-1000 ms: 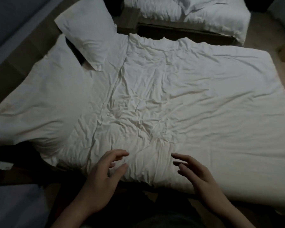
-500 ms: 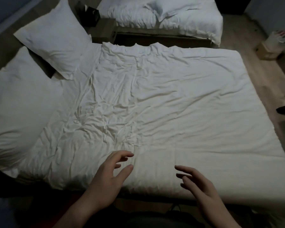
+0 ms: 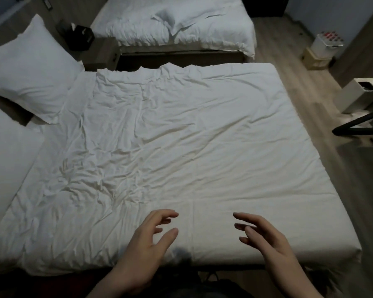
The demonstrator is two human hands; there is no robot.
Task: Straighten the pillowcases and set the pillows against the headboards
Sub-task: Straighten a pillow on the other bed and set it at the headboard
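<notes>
Your view has swung right over the last second, so more of the near bed (image 3: 202,136) and the floor beside it shows, and the pillows have slid toward the left edge. Your left hand (image 3: 146,244) and right hand (image 3: 267,239) hover over the bed's near edge as before, fingers loosely spread, holding nothing. One pillow (image 3: 30,67) leans by the headboard, another (image 3: 7,160) lies flat at far left, and a third (image 3: 181,16) sits crumpled on the far bed (image 3: 224,35), probably your next stop
</notes>
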